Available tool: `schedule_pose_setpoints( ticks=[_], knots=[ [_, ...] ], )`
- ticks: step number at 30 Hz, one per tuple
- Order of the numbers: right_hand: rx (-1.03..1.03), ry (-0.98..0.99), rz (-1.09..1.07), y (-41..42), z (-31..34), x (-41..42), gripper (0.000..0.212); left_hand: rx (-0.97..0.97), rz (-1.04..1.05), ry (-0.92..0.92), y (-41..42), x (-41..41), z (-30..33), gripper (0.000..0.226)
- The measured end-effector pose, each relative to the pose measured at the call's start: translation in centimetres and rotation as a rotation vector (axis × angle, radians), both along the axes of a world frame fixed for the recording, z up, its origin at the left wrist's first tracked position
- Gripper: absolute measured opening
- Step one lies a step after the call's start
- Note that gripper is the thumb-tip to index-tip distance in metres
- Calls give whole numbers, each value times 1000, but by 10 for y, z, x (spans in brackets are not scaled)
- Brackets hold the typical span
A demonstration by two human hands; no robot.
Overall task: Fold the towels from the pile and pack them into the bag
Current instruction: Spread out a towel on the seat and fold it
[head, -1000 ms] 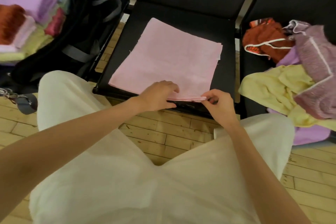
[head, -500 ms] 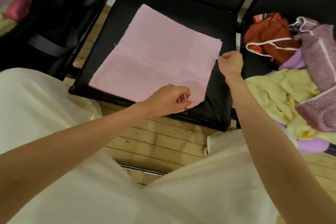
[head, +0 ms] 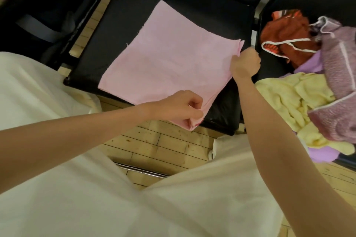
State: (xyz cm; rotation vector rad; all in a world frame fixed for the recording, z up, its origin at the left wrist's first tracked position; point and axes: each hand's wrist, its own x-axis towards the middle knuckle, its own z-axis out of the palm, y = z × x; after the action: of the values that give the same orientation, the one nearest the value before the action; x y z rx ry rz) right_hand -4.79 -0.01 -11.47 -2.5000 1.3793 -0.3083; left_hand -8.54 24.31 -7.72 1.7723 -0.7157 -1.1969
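Observation:
A pink towel (head: 165, 63), folded flat, lies on the black seat (head: 185, 5) of the middle chair. My left hand (head: 183, 107) pinches its near right corner, which hangs over the seat's front edge. My right hand (head: 245, 61) grips the towel's far right corner. The pile of loose towels (head: 308, 82) sits on the chair to the right: an orange one, a mauve one, a yellow one and a lilac one. The dark bag (head: 38, 15) stands at the upper left, with a bit of pink fabric showing at its edge.
My legs in pale trousers (head: 77, 198) fill the lower part of the view. A wooden floor (head: 154, 144) and a metal chair bar (head: 140, 169) show between my knees. The black chair backs rise along the top.
My right hand has slid from the near edge up to the far right corner. My left hand has moved to the near right corner. The view has swung right, away from the bag.

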Motion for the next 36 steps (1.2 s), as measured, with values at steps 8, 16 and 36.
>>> schedule_pose_setpoints(
  ticks=[8, 16, 36],
  knots=[
    [464, -554, -54, 20, 13, 27, 25, -10, 191, 147, 37, 12, 4, 33],
    [485, -618, 52, 84, 6, 106, 22, 37, 417, 96, 96, 43, 6, 34],
    [584, -461, 123, 166, -17, 179, 24, 459, 499, -473, 162, 85, 0, 26]
  ],
)
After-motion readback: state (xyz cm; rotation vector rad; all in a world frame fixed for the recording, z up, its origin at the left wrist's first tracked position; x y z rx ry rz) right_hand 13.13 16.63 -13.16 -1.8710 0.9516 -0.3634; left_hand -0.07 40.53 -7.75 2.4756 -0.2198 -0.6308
